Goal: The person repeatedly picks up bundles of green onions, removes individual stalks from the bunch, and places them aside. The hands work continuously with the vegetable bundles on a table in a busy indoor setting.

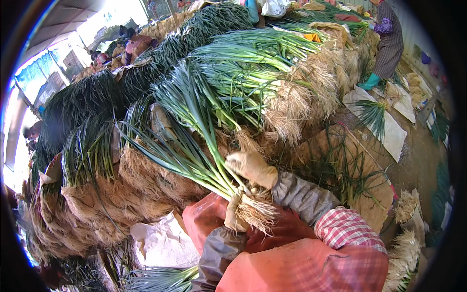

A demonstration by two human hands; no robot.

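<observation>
My left hand, in a tan glove, is closed round the lower stems of a bunch of long green onions, just above its pale roots. The leaves fan out to the upper left. My right hand, gloved too, is at the stems on the right side of the bunch; its fingertips are partly hidden, so its grip cannot be told. An orange-red apron covers my lap beneath the roots. Just beyond my hands lie more green onions with bushy roots.
High stacks of green onions run along the left and back. A white sheet lies at lower left. Loose leaves lie on brown sheeting at right. A person in teal boots stands at upper right; another person is behind the stacks.
</observation>
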